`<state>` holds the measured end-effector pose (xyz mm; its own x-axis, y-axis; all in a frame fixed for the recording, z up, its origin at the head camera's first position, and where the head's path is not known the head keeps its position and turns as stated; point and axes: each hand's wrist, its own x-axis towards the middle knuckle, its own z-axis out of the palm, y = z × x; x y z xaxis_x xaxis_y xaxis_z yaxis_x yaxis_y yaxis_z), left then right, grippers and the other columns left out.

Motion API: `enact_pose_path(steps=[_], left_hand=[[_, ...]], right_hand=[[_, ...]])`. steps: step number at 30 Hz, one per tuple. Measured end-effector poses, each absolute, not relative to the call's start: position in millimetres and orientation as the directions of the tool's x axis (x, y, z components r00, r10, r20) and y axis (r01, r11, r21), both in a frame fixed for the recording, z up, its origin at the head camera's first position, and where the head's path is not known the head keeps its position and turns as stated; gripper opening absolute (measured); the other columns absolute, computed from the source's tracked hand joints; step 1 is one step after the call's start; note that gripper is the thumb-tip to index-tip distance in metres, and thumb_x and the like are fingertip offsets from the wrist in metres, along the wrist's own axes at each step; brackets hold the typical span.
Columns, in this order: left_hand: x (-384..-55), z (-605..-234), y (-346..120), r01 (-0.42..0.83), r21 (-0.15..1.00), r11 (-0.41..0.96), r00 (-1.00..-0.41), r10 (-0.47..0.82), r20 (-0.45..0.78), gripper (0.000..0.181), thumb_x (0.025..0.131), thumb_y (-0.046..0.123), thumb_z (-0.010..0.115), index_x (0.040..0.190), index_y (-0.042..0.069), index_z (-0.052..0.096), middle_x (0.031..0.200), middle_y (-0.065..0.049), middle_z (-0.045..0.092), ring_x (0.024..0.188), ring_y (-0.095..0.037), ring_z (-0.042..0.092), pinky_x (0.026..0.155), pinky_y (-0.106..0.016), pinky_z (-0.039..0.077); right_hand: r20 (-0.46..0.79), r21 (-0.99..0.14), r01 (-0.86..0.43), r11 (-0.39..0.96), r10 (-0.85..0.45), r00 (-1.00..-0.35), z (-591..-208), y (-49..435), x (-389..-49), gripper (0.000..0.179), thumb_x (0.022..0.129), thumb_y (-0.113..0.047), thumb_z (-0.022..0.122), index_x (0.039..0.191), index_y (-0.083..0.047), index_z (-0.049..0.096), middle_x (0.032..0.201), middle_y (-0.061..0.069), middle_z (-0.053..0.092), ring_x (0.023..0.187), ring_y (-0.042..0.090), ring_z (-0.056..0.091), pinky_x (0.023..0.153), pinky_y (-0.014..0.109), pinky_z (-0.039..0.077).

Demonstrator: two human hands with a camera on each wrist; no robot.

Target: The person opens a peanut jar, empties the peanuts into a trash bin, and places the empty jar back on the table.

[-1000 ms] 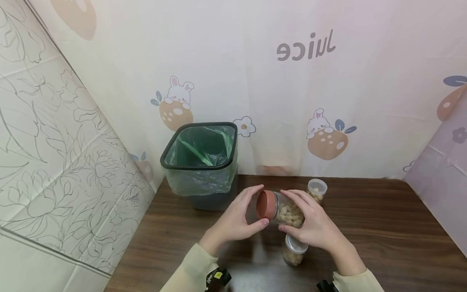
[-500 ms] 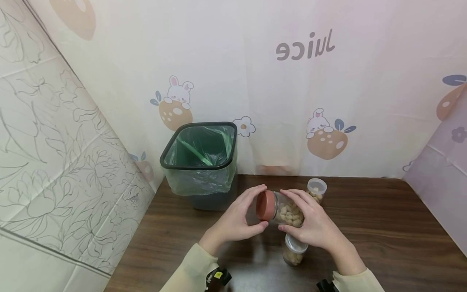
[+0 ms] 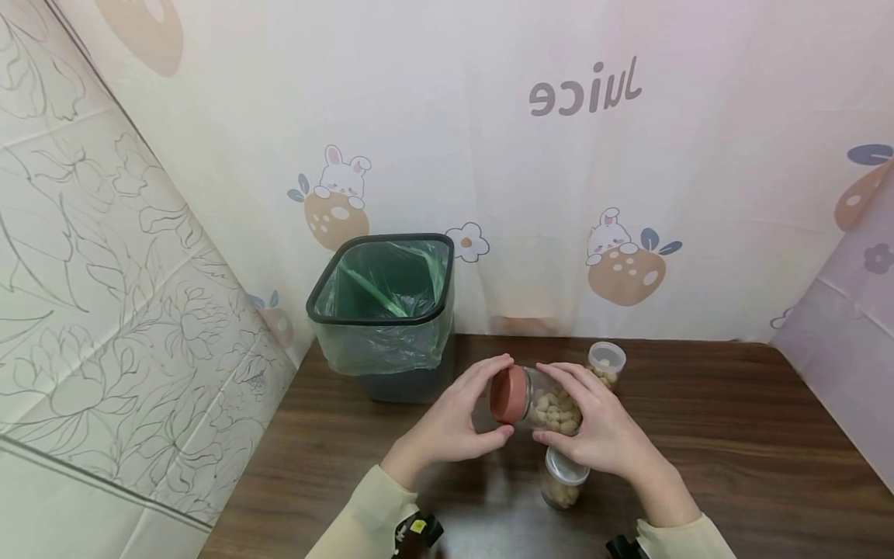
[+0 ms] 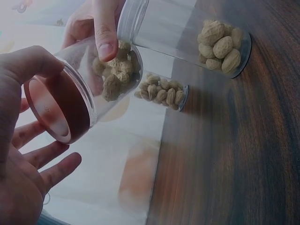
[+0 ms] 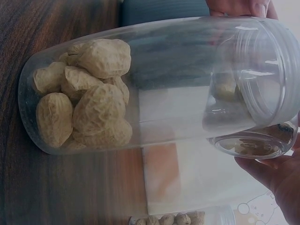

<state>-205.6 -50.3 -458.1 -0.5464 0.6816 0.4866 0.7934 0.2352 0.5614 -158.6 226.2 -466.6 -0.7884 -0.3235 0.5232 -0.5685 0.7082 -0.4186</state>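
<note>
The peanut jar [image 3: 545, 400] lay tipped near-level at lower centre of the head frame, red lid [image 3: 508, 394] facing left; right hand [image 3: 599, 431] gripped the glass, left hand [image 3: 457, 423] spanned the lid between thumb and fingertips, squeeze not readable. Any turn of the lid was likely best made about the jar's own axis, glass pinned, lid end raised so the nuts [image 4: 117, 71] stayed at the base. The small jar [image 3: 562, 483] just below the right thumb in frame called for watching clearance.
</note>
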Motion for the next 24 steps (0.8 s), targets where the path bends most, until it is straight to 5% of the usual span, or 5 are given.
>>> enact_pose_path(steps=[24], left_hand=[[-203.3,-457.8,-50.6,0.776,0.587,0.231,-0.559,0.684,0.469,0.089,0.092,0.018,0.084,0.168,0.017,0.037,0.172,-0.004,0.039,0.15,-0.021,0.049,0.11,-0.035,0.054]], right_hand=[[0.526,-0.412,-0.572,0.709,-0.327,-0.785,-465.7,225.3,-156.7,0.104,0.066,-0.033,0.107,0.157,-0.018,0.057,0.148,0.003,0.059,0.133,0.024,0.059,0.101,0.053,0.055]])
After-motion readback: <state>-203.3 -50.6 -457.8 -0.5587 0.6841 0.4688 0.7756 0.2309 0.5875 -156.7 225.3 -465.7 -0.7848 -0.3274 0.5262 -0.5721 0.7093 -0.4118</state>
